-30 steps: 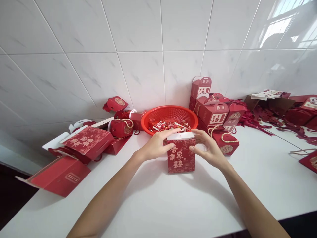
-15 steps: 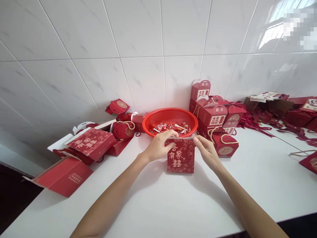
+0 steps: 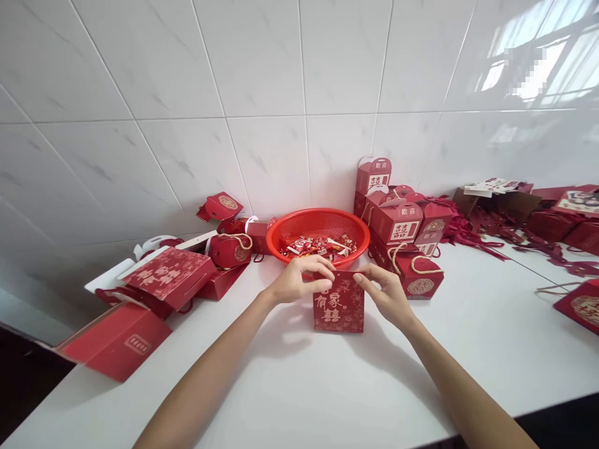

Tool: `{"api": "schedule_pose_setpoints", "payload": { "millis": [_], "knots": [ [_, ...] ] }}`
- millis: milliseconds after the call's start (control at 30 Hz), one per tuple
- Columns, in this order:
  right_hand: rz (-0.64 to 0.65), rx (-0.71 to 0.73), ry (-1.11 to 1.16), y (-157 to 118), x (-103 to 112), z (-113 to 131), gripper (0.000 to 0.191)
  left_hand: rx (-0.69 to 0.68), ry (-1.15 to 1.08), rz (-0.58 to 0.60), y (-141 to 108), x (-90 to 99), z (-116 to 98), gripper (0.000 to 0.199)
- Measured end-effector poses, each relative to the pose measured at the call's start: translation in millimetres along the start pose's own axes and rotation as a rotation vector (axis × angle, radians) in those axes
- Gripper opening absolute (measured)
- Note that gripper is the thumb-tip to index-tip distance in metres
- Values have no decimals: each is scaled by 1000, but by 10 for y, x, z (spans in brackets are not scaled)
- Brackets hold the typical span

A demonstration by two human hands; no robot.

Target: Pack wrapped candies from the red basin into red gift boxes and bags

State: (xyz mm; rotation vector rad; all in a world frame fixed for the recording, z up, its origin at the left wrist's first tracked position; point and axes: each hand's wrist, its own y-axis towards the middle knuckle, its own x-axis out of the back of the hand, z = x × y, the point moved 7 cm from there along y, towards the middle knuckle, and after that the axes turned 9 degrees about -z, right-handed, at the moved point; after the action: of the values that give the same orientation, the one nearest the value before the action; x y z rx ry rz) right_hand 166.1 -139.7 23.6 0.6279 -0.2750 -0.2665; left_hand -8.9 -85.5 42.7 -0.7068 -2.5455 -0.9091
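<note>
A red box with gold characters (image 3: 340, 308) stands upright on the white table. My left hand (image 3: 302, 280) pinches its top left edge, with thumb in front and fingers behind and over the top. At the top right edge, my right hand (image 3: 384, 290) grips the box between thumb and fingers. The top edges of the box are together, and its inside is hidden. Just behind it sits a red plastic basket (image 3: 290, 222) holding wrapped sweets (image 3: 322, 245).
Red boxes (image 3: 171, 274) lie piled at the left. Stacked boxes with rope handles (image 3: 405, 227) stand right of the basket. Dark red ribbons (image 3: 461, 227) and more packaging spread farther right, with a roped box (image 3: 580, 305) near the right edge. A tiled wall (image 3: 262, 56) rises behind.
The white strip visible along the box's top has gone from view, and the top edges have come together. My right fingers have moved inward over the top edge. The view has shifted slightly.
</note>
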Motion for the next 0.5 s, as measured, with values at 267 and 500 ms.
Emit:
{"api": "schedule_pose_setpoints", "payload": {
  "millis": [267, 500],
  "knots": [
    [-909, 444, -198, -192, 1427, 904, 12, 6, 258, -314, 62, 290, 242, 26],
    [-1139, 492, -549, 12, 2194, 606, 21, 30, 608, -155, 56, 94, 350, 40]
  ]
}}
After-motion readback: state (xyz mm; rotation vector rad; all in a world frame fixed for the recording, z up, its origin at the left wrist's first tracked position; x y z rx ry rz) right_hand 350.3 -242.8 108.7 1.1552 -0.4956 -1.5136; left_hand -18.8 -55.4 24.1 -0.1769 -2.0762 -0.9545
